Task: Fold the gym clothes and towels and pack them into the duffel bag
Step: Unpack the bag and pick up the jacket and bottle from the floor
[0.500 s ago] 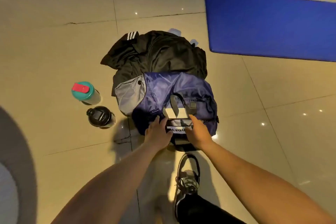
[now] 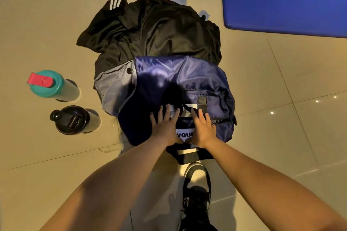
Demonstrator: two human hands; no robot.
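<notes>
Navy nylon gives under both palms: the left hand (image 2: 165,127) and right hand (image 2: 203,129), fingers now spread flat and gripping nothing, have slid forward onto the duffel bag (image 2: 187,84) on the tiled floor, likely feeling for its opening. Beyond, touching it, the black clothes (image 2: 150,30) lie heaped, unfolded and unpacked.

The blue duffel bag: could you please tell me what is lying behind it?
A crumpled pile of black clothes, one piece white-striped, lies behind the blue duffel bag. The bag overlaps the pile's near edge, so anything beneath there is hidden.
</notes>
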